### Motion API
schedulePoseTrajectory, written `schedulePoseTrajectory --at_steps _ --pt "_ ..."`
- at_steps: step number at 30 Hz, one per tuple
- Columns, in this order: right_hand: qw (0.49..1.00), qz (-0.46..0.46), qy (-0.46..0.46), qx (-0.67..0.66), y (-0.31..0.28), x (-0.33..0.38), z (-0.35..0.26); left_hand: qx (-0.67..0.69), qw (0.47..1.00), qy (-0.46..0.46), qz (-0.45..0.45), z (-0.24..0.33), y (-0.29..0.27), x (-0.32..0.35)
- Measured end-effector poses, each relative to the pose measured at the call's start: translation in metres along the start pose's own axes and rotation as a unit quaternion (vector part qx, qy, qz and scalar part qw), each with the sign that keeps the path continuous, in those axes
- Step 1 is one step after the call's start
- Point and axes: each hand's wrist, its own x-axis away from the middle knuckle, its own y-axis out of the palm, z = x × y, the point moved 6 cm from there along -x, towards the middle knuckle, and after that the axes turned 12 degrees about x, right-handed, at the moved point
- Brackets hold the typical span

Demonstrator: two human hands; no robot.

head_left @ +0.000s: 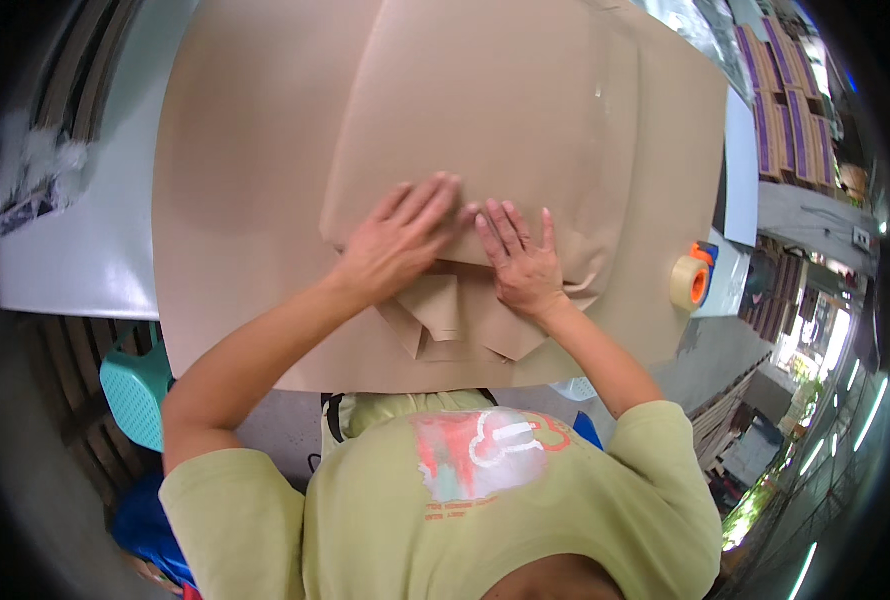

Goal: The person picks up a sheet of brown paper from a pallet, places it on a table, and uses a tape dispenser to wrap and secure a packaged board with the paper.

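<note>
A large brown paper sheet (pixel 235 200) covers the table in front of me. On it lies a broad, flat package wrapped in brown paper (pixel 485 110). My left hand (pixel 405 240) presses on the package's near edge, fingers stretched out and slightly blurred. Close beside it, my right hand (pixel 522 262) lies with spread fingers on the same edge. Neither hand holds anything. Between and below my wrists, a folded paper flap (pixel 430 305) with creased corners sticks out toward me. What is inside the wrapping is hidden.
A roll of tan tape (pixel 687 283) in an orange-and-blue dispenser sits at the sheet's right edge. To the left are a pale tabletop (pixel 75 255), crumpled clear plastic (pixel 40 175) and a teal plastic stool (pixel 135 390). Stacked cartons (pixel 790 110) stand at the far right.
</note>
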Motion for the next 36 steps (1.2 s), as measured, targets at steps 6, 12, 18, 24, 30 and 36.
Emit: schedulePoseTrajectory --at_steps 6,12,18,24,30,36 --pt "0.950 -0.052 -0.035 -0.307 -0.008 -0.001 0.031 0.145 0.989 0.024 -0.016 0.012 -0.001 -0.027" --pt "0.983 -0.043 0.121 -0.128 0.047 0.030 0.151 0.088 0.995 -0.004 -0.037 0.016 -0.001 -0.036" --pt "0.981 -0.025 0.049 -0.186 0.046 0.083 0.108 0.061 0.996 -0.035 -0.046 0.022 0.000 -0.031" --pt "0.956 -0.065 -0.002 -0.286 0.042 0.091 0.110 0.020 0.991 -0.106 -0.080 0.049 0.006 -0.047" --pt "0.958 -0.169 -0.031 -0.229 0.037 0.087 0.110 0.040 0.989 -0.123 -0.075 0.062 0.013 -0.055" --pt "0.962 -0.145 -0.013 -0.232 0.034 0.088 0.107 0.034 0.985 -0.136 -0.102 0.066 0.013 -0.063"
